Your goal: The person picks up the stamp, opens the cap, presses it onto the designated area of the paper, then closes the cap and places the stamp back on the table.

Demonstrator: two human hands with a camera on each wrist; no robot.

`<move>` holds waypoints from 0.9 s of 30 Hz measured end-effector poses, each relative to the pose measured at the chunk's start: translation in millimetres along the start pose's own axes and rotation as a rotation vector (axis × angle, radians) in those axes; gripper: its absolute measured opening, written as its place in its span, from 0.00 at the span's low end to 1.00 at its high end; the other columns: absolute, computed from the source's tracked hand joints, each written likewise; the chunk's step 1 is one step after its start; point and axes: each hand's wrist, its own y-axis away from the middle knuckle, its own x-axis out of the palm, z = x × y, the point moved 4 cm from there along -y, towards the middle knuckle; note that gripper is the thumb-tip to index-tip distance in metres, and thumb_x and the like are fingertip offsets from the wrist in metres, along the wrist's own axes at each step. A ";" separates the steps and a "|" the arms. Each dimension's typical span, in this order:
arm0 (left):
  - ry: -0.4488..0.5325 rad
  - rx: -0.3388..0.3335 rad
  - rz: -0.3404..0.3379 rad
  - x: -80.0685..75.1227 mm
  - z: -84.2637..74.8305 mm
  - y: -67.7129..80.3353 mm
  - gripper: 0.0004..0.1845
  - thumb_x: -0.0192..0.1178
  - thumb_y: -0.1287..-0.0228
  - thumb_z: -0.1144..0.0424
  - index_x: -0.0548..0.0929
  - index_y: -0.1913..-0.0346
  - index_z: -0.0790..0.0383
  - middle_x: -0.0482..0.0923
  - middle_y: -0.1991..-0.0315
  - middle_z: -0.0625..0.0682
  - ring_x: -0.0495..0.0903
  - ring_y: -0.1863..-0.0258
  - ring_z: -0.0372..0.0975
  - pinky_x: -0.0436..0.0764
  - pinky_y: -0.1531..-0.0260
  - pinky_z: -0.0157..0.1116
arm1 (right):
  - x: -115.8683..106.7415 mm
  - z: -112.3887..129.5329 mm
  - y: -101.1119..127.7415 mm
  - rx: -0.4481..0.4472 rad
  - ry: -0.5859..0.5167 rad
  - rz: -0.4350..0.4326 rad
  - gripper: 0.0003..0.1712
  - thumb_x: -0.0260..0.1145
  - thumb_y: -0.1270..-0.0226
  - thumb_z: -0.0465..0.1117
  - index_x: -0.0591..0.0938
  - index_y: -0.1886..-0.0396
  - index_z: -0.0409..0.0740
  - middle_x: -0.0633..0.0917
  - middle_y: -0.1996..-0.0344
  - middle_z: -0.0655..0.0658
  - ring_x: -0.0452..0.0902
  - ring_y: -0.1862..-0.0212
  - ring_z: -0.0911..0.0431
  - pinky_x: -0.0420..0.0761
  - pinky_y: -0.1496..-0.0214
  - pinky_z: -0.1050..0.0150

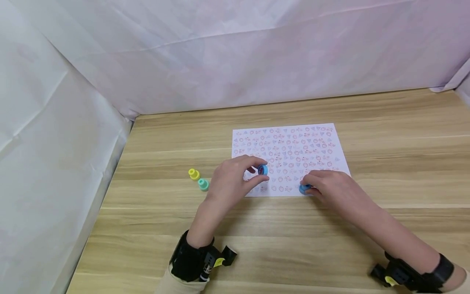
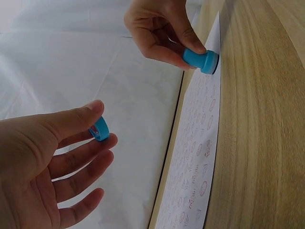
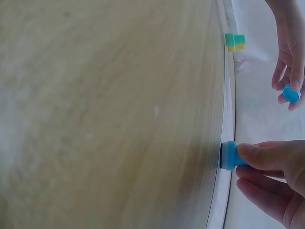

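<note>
Stamp (image 1: 304,188) body, pinched in the right hand (image 1: 330,185), presses on the paper (image 1: 293,147) near its front edge; the left hand (image 1: 231,177) pinches its blue cap (image 1: 262,170) just above the sheet. Both look light, stiff plastic, best gripped by the sides.

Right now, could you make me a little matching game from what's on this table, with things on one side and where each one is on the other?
Things:
1. blue stamp
2. blue cap
3. yellow stamp
4. patterned sheet

Places:
a. pinched in the left hand, lifted off the table
b. lying flat on the wooden table
c. pressed on the sheet's near edge by the right hand
d. standing beside the teal stamp

Pairs: 1-c, 2-a, 3-d, 4-b
</note>
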 end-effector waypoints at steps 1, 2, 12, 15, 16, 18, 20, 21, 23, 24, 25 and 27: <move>-0.002 0.002 0.001 0.3 0.0 -0.1 0.18 0.70 0.41 0.47 0.87 0.49 0.46 0.88 0.58 0.41 0.84 0.61 0.33 0.78 0.69 0.27 | 0.1 0.1 -0.3 0.000 0.000 0.003 0.14 0.81 0.55 0.33 0.86 0.69 0.49 0.87 0.72 0.55 0.82 0.69 0.59 0.85 0.62 0.58; -0.002 0.003 0.002 0.5 -0.1 -0.1 0.18 0.70 0.41 0.47 0.87 0.49 0.46 0.88 0.58 0.41 0.84 0.61 0.33 0.77 0.69 0.27 | 0.1 0.2 -0.5 0.001 0.001 0.005 0.14 0.81 0.55 0.33 0.86 0.69 0.49 0.87 0.71 0.55 0.82 0.69 0.59 0.85 0.62 0.58; 0.003 -0.007 0.006 -0.4 -0.3 0.3 0.18 0.71 0.41 0.47 0.87 0.49 0.46 0.88 0.58 0.40 0.84 0.61 0.32 0.77 0.69 0.27 | -1.3 1.6 -1.1 -0.017 0.003 0.012 0.15 0.81 0.54 0.33 0.85 0.69 0.50 0.86 0.72 0.56 0.81 0.70 0.60 0.84 0.63 0.59; 0.008 -0.001 0.008 0.1 -1.0 0.2 0.18 0.70 0.41 0.47 0.87 0.49 0.46 0.88 0.58 0.40 0.84 0.61 0.33 0.78 0.69 0.28 | -1.2 1.8 -1.0 -0.009 0.002 0.024 0.14 0.81 0.54 0.33 0.85 0.68 0.49 0.86 0.72 0.56 0.81 0.70 0.60 0.84 0.63 0.59; 0.008 0.002 0.009 0.4 -1.1 0.1 0.18 0.70 0.41 0.47 0.87 0.49 0.46 0.88 0.58 0.41 0.85 0.61 0.34 0.78 0.69 0.28 | -1.1 1.9 -1.0 -0.006 0.003 0.027 0.14 0.81 0.53 0.33 0.85 0.68 0.49 0.86 0.71 0.55 0.81 0.69 0.59 0.84 0.62 0.59; 0.009 0.007 0.011 0.8 -1.3 0.0 0.18 0.70 0.41 0.48 0.87 0.49 0.46 0.88 0.58 0.41 0.85 0.61 0.34 0.78 0.68 0.28 | -1.1 2.2 -0.8 -0.001 0.006 0.029 0.14 0.81 0.53 0.33 0.85 0.68 0.49 0.87 0.71 0.54 0.82 0.69 0.59 0.85 0.62 0.58; 0.009 0.009 0.015 1.1 -1.4 -0.3 0.18 0.70 0.40 0.48 0.87 0.49 0.47 0.88 0.58 0.41 0.85 0.61 0.34 0.79 0.68 0.29 | -1.2 2.6 -0.6 -0.001 0.008 0.025 0.14 0.81 0.53 0.33 0.85 0.68 0.49 0.87 0.71 0.54 0.82 0.69 0.58 0.85 0.62 0.58; 0.007 0.008 0.019 1.1 -1.6 -0.3 0.18 0.70 0.40 0.48 0.86 0.49 0.46 0.88 0.57 0.41 0.85 0.60 0.34 0.79 0.67 0.29 | -1.2 2.8 -0.6 -0.003 0.009 0.022 0.14 0.81 0.53 0.33 0.85 0.68 0.48 0.87 0.70 0.54 0.82 0.68 0.58 0.85 0.61 0.58; 0.004 0.002 0.027 1.3 -1.8 -0.3 0.18 0.70 0.40 0.48 0.86 0.48 0.46 0.88 0.57 0.41 0.85 0.60 0.34 0.79 0.67 0.29 | -1.5 3.0 -0.6 -0.007 0.008 0.018 0.14 0.80 0.52 0.33 0.85 0.67 0.48 0.87 0.70 0.54 0.83 0.68 0.58 0.85 0.61 0.58; 0.005 -0.002 0.033 1.7 -1.7 -0.2 0.18 0.70 0.40 0.48 0.86 0.48 0.46 0.88 0.56 0.41 0.85 0.60 0.34 0.79 0.67 0.29 | -1.9 2.7 -0.5 -0.003 0.005 0.019 0.14 0.80 0.52 0.33 0.85 0.67 0.48 0.87 0.70 0.53 0.83 0.67 0.58 0.85 0.60 0.58; 0.008 -0.008 0.040 2.0 -1.8 -0.1 0.18 0.70 0.40 0.48 0.86 0.48 0.46 0.88 0.56 0.41 0.85 0.59 0.34 0.79 0.67 0.29 | -2.7 2.1 -0.2 0.008 -0.002 0.020 0.13 0.80 0.51 0.34 0.85 0.66 0.48 0.87 0.69 0.53 0.83 0.66 0.57 0.85 0.60 0.57; 0.016 -0.021 0.053 2.6 -2.2 0.4 0.19 0.70 0.40 0.48 0.86 0.47 0.47 0.88 0.56 0.41 0.85 0.58 0.36 0.80 0.66 0.30 | -5.6 -0.5 0.7 0.053 -0.036 0.016 0.12 0.78 0.48 0.34 0.85 0.64 0.47 0.87 0.67 0.52 0.84 0.64 0.57 0.85 0.58 0.56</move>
